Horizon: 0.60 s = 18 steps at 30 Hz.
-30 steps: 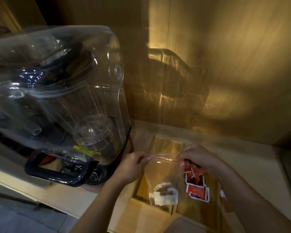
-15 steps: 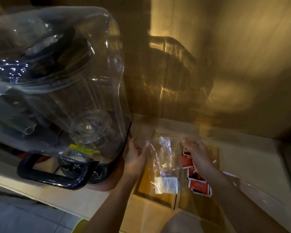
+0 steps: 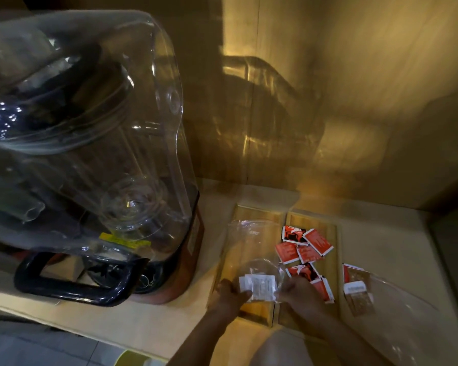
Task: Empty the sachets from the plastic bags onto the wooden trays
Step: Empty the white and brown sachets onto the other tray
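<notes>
A clear plastic bag (image 3: 251, 244) lies over the left wooden tray (image 3: 259, 215), its open mouth pointing away from me. White sachets (image 3: 258, 283) sit bunched in its near end. My left hand (image 3: 229, 297) pinches the bag's near left corner and my right hand (image 3: 298, 293) pinches the near right corner. Several red sachets (image 3: 306, 247) lie loose in the right wooden tray (image 3: 328, 228).
A large blender with a clear cover (image 3: 90, 143) and black handle (image 3: 72, 283) stands close on the left. Another clear bag (image 3: 397, 313) with brown and white sachets (image 3: 357, 291) lies on the counter at right. Wood-panel walls enclose the back and right.
The bag was held upright by its mouth with the sachets at the bottom. Both hands have moved down and toward me to its sachet end, and the bag now lies over the left tray.
</notes>
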Available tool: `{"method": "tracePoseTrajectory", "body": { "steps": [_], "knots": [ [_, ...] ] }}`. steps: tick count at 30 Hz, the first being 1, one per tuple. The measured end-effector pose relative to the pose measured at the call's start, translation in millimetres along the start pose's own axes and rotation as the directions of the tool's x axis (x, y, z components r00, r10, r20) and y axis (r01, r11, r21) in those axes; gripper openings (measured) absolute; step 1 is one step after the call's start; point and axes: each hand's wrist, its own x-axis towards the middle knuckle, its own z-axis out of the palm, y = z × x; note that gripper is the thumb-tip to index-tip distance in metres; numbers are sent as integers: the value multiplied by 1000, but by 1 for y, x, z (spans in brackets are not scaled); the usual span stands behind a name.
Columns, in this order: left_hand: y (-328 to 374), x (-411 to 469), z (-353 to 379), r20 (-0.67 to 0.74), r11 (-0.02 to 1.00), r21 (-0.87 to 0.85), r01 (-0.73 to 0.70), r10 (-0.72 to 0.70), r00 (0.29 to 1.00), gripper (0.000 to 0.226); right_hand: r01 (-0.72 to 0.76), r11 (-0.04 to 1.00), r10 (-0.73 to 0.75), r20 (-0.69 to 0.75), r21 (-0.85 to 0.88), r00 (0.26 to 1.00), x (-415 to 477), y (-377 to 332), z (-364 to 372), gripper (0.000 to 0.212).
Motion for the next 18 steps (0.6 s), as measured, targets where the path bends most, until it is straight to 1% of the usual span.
{"method": "tracePoseTrajectory", "body": {
  "steps": [1, 2, 3, 4, 6, 8, 9, 11, 13, 14, 15, 17, 18],
  "knots": [
    [3, -5, -2, -2, 1000, -27, 0, 0, 1000, 31, -28, 998, 27, 4, 56, 1000, 0, 2, -1, 22],
    [7, -11, -4, 16, 996, -86, 7, -6, 1000, 12, -41, 993, 40, 14, 109, 999, -1, 2, -3, 22],
    [11, -15, -6, 30, 989, -147, 7, -3, 1000, 11, -53, 988, 50, 26, 145, 998, -3, 1, -5, 24],
    [11, -15, -8, 26, 982, -190, 7, -2, 1000, 18, -52, 983, 48, 24, 174, 999, -4, 0, -7, 26],
    [18, -18, -12, -5, 974, -225, -38, 37, 999, 20, -29, 968, 26, 17, 248, 1000, -6, -8, -11, 28],
    [31, -22, -18, -41, 960, -262, -101, 93, 995, 19, 5, 947, -6, 2, 322, 1000, -8, -22, -17, 26],
    [39, -25, -22, -64, 951, -280, -134, 121, 991, 19, 20, 936, -19, -6, 351, 1000, -10, -29, -20, 20],
    [54, -32, -30, -107, 930, -282, -238, 216, 970, 20, 76, 917, -71, -27, 391, 997, -15, -44, -25, 8],
    [59, -38, -36, -124, 920, -232, -317, 296, 947, 19, 115, 917, -109, -37, 383, 993, -20, -52, -27, 10],
    [57, -39, -37, -118, 927, -209, -311, 292, 949, 19, 108, 927, -106, -24, 360, 994, -21, -52, -26, 10],
    [52, -41, -37, -96, 943, -207, -260, 245, 965, 20, 78, 940, -84, 2, 333, 997, -23, -50, -24, 11],
    [38, -42, -36, 0, 963, -249, -105, 108, 994, 24, -44, 949, 11, 107, 313, 994, -27, -40, -18, 16],
    [31, -42, -36, 44, 963, -267, -49, 63, 997, 24, -111, 940, 56, 174, 324, 983, -30, -35, -15, 15]
  ]
}}
